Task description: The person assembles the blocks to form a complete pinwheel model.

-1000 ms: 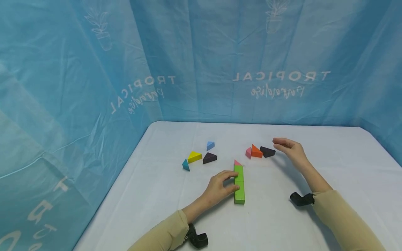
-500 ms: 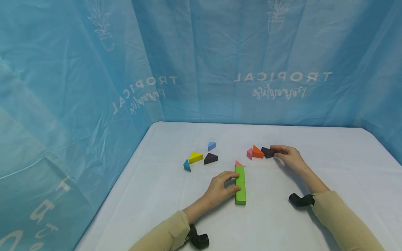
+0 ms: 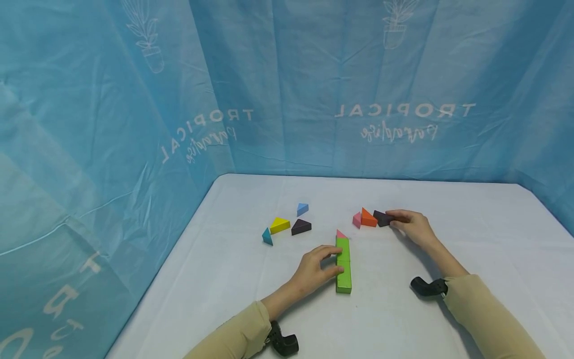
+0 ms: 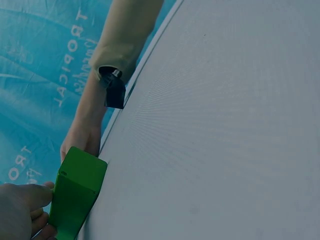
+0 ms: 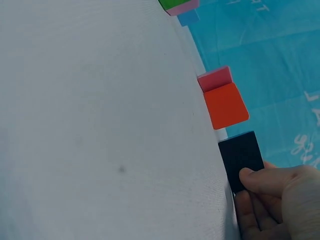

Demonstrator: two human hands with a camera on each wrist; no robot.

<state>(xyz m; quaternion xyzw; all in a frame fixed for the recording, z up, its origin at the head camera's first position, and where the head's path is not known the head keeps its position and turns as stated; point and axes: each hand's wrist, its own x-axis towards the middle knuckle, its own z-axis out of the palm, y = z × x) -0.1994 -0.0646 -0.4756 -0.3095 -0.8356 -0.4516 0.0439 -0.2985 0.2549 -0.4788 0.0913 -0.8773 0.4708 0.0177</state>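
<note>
Two long green blocks [image 3: 343, 276] lie end to end on the table, a pink triangular block [image 3: 341, 234] at their far end. My left hand [image 3: 309, 271] touches their left side with its thumb and fingertips. In the left wrist view, the thumb lies against the green block [image 4: 75, 200]. At the far right, my right hand [image 3: 414, 228] pinches a black block [image 3: 382, 218] by its right end. The right wrist view shows the thumb on the face of the black block [image 5: 240, 155] and fingers behind it. An orange triangular block [image 3: 368, 218] and another pink one [image 3: 357, 220] stand just left of it.
Left of the green blocks lie a yellow block [image 3: 280, 225], a second black block [image 3: 301, 227], a teal block [image 3: 267, 236] and a light blue block [image 3: 302, 209]. A blue curtain [image 3: 287, 99] hangs behind the white table [image 3: 215, 299].
My right hand has come down and left onto the black block and now pinches it. The left hand stays at the green blocks.
</note>
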